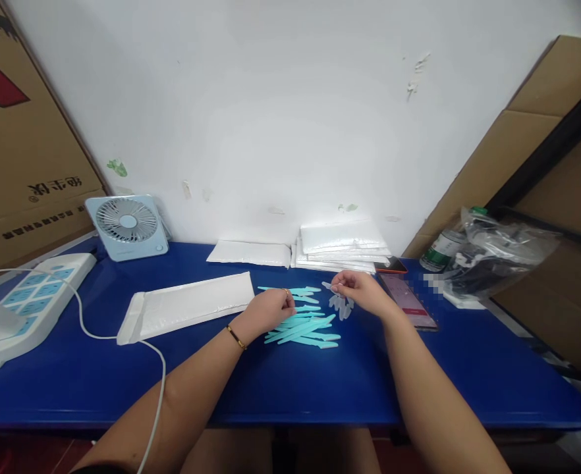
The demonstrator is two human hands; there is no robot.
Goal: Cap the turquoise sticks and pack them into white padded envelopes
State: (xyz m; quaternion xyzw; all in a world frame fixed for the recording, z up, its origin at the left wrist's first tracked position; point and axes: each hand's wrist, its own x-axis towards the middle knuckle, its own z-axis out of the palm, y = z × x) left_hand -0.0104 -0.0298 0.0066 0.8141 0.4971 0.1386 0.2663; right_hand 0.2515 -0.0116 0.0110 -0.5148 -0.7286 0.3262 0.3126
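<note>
A loose pile of turquoise eyebrow razors (pixel 305 328) lies on the blue table, mostly with blades pointing right. Over the pile's left side is my left hand (pixel 269 309), fingers curled together at the handle of one razor. Just right of the razors sits a small heap of clear plastic blade caps (pixel 340 305). Above this heap, my right hand (pixel 362 291) pinches a translucent cap (pixel 327 285) between thumb and fingers. A white padded mailer (pixel 192 306) rests left of my left hand, its flap end toward the left.
Stacked white mailers (pixel 342 240) and another mailer (pixel 248 253) lie along the wall. A phone (pixel 409 301) is beside my right hand. At left stand a small fan (pixel 128 224) and a power strip (pixel 38 306); a white cable (pixel 80 306) crosses my left forearm. A plastic bag (pixel 493 253) is at right.
</note>
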